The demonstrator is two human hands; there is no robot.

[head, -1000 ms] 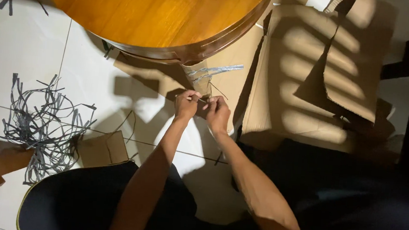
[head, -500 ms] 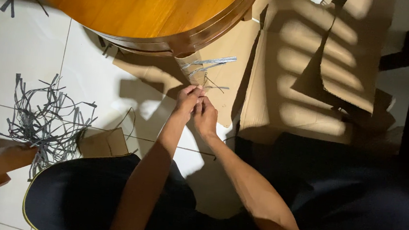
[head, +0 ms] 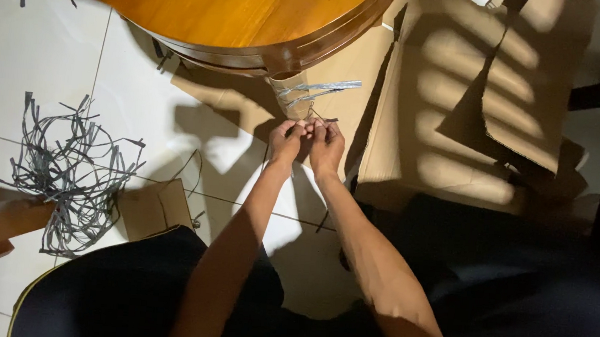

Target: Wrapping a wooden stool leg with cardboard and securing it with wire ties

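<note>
The left hand [head: 286,140] and the right hand [head: 327,146] were held close together over the floor, knuckles almost touching, just near of a round wooden bench [head: 234,10]. Between them ran a thin dark strip [head: 316,114], pinched by the fingers of both hands; the left fingers [head: 296,127] were clenched on one part of it and the right fingers [head: 326,128] on another, though how much of it lay inside the grip was too small to tell. The strip rose a little way beyond the fingertips, toward a bundle of grey strips [head: 313,91] lying across a piece of cardboard [head: 340,114] under the bench's edge.

Judging by the pose, the step in hand was fine work on that one strip, perhaps splitting, twisting or joining it, with both hands needed at the same spot. The next move would seem to call for a steady pinch and a small, even pull, since so narrow a piece could easily slip or tear.

To the left, well apart from the hands, a loose tangle of grey strips [head: 64,171] lay on the white tiled floor [head: 30,62], and a small cardboard scrap [head: 158,207] sat near it. On the right a large flattened cardboard box [head: 461,110] was striped by light and shadow.
</note>
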